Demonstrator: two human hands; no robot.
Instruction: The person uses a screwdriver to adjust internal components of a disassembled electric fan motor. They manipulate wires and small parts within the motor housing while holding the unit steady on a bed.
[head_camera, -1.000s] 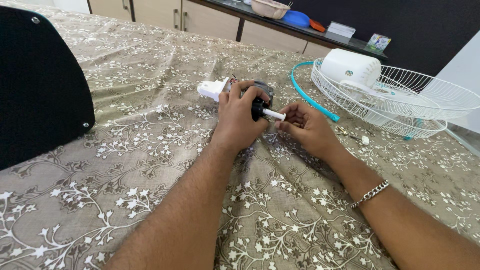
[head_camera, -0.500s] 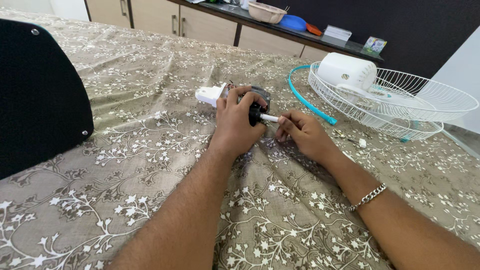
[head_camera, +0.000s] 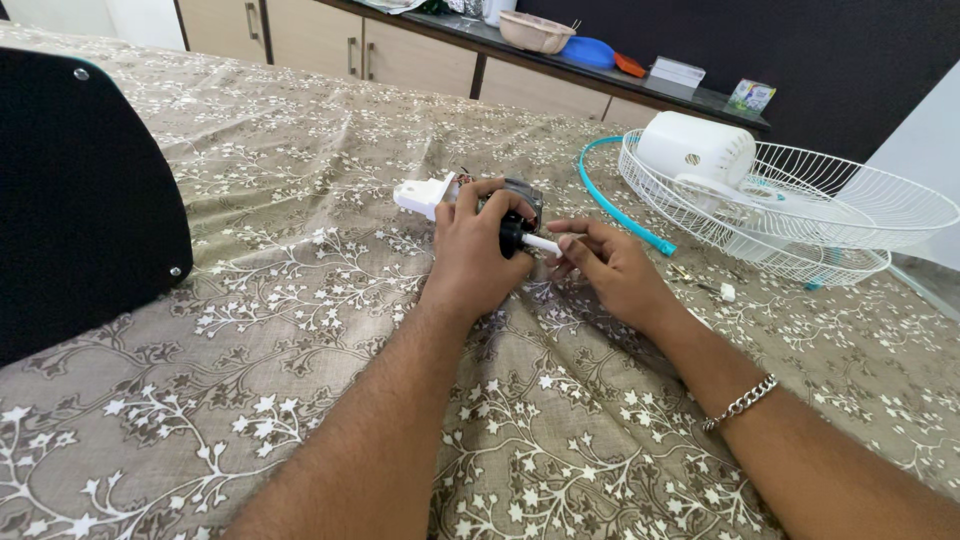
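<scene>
Head view: left hand (head_camera: 478, 250) clamped over dark motor (head_camera: 522, 200) on patterned cloth (head_camera: 300, 300) — white shaft (head_camera: 541, 243) points right, pinched by right hand (head_camera: 610, 270) fingertips, nearer its tip.

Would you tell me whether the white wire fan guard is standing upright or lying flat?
Lying flat. The white wire fan guard rests dish-like on the patterned cloth, open side up, with a white housing sitting in it.
</scene>
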